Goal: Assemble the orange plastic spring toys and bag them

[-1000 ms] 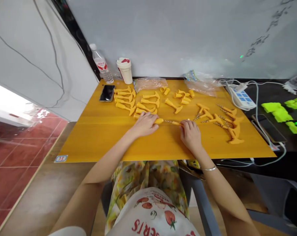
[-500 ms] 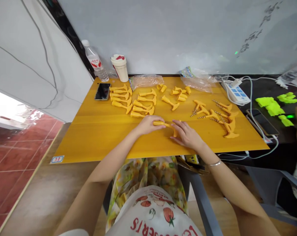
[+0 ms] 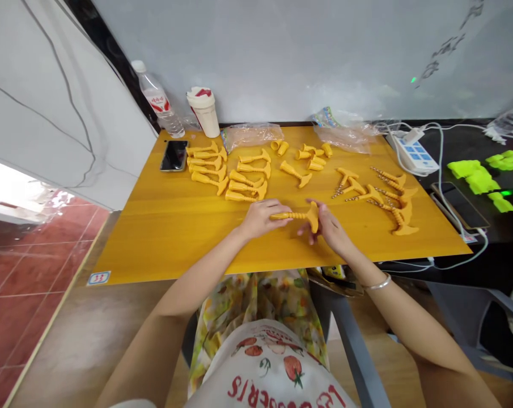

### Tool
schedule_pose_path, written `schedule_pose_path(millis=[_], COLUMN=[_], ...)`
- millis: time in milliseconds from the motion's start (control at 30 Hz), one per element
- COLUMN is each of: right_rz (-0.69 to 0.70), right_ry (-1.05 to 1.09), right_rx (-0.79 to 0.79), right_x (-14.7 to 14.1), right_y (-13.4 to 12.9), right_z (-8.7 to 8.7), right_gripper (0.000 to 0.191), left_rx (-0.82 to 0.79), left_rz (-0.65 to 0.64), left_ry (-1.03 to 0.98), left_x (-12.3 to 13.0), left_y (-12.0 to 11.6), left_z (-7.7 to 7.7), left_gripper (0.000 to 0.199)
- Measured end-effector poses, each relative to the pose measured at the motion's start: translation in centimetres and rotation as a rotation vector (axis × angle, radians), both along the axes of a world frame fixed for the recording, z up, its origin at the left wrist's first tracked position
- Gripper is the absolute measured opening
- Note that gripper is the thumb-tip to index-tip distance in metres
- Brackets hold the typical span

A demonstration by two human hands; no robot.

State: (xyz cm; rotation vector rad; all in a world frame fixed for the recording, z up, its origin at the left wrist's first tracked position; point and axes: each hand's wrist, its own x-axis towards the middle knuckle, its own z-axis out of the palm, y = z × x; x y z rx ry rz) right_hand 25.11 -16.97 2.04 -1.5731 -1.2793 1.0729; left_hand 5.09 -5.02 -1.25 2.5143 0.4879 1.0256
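A yellow T-handled corkscrew [image 3: 314, 217] lies crosswise between my hands, just above the table. My left hand [image 3: 260, 219] is closed around its slim ribbed sheath [image 3: 280, 216], on the left end. To the right, my right hand [image 3: 330, 226] is at the T-shaped handle, its fingers curled loosely behind and below it; part of the fingers is hidden. Beyond my hands are several sheathed corkscrews [image 3: 250, 169] in groups. One more sheathed corkscrew [image 3: 296, 174] sits apart, near loose yellow sheaths [image 3: 316, 162]. On the right lie several corkscrews with bare metal spirals [image 3: 369, 195].
A phone [image 3: 174, 156], a water bottle [image 3: 159, 102] and a white cup [image 3: 204, 113] stand at the back left. Clear plastic bags [image 3: 254, 136] lie along the wall. A power strip [image 3: 414, 154] with white cables and bright green pieces [image 3: 473, 175] are at the right, near another person's arm.
My right hand has turned and shifted slightly right, from over the handle to behind it. The T-handle now shows fully. My left hand keeps its hold on the sheath.
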Motion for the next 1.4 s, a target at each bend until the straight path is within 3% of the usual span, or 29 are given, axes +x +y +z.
schedule_pose_path(millis=[67,133,200,333,433,500,567,667,767,867,967,1167,1267,1333,1400], right_rz=[-0.055,-0.007,0.059,0.064,0.036,-0.034,-0.037,0.128,0.199,0.205,0.188,0.258,0.121,-0.086,-0.144], right_ry=[-0.359,-0.662,-0.756,-0.366,-0.165,-0.288,-0.563,-0.984,-1.134,-1.074,-0.919,-0.377,-0.246,-0.32,-0.491], right_rx=[0.182,0.288,0.279,0.008,-0.087,0.041,0.237,0.438,0.502,0.485,0.376,0.044,0.085,0.214,0.294], right_x=[1.3,2.1,2.1,0.9,0.7,1.2,1.9,2.4,2.3,2.1,1.7,1.7,3.4,4.6,5.2], right_y=[0.1,0.2,0.2,0.2,0.3,0.3,0.3,0.1,0.0,0.2,0.2,0.4,2.9,6.0,9.5], right_z=[-0.3,-0.5,-0.4,0.2,0.7,0.8,0.8,0.8,0.7,0.3,-0.3,0.6,1.5,1.4,0.7], right_gripper=[0.061,0.058,0.061,0.074,0.076,0.066,0.049,0.041,0.038,0.042,0.063,0.084,0.087,0.075,0.059], left_rx=[-0.057,-0.066,-0.016,0.166,0.168,0.106,0.049,0.023,0.044,0.067,0.116,0.24,0.146,0.114,0.128], left_rz=[0.004,0.001,-0.01,0.012,0.015,0.017,0.017,0.006,0.002,0.002,0.011,0.038,0.042,0.038,0.023], left_ry=[-0.037,-0.057,-0.06,-0.104,-0.169,-0.205,-0.22,-0.199,-0.185,-0.169,-0.12,-0.117,-0.085,-0.015,0.074], left_x=[0.0,0.0,0.1,0.3,0.5,0.5,0.5,0.4,0.2,0.1,0.0,0.0,0.3,0.7,0.9], left_y=[0.1,0.0,-0.1,-0.6,-0.7,-0.6,-0.5,-0.5,-0.5,-0.5,-0.6,-0.3,0.0,0.0,-0.2], left_z=[0.1,0.2,0.3,0.8,1.0,1.0,0.9,0.8,0.8,0.8,0.7,0.4,0.4,0.5,0.6], left_gripper=[0.027,0.028,0.029,0.027,0.025,0.024,0.023,0.024,0.025,0.028,0.031,0.029,0.033,0.035,0.034])
